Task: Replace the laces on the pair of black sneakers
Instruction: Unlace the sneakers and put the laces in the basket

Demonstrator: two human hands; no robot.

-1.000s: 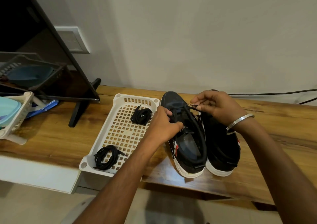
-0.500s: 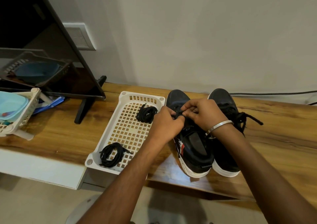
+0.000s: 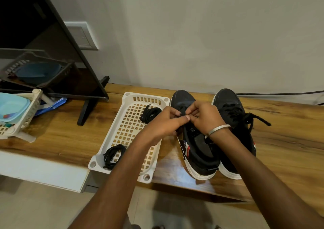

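Sneakers (image 3: 198,141) sit side by side on our wooden bench (image 3: 289,141); our left hand (image 3: 163,123) and right hand (image 3: 203,118) both pinch the left shoe's lace (image 3: 182,112) (near the toe). Tugging unevenly could snag it in an eyelet.

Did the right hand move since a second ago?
Yes. The right hand came left, off the right sneaker, and now meets the left hand over the left sneaker.

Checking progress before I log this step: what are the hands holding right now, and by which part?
Both hands, left hand and right hand, pinch the black lace over the toe-end eyelets of the left sneaker; where along the lace cannot be told.
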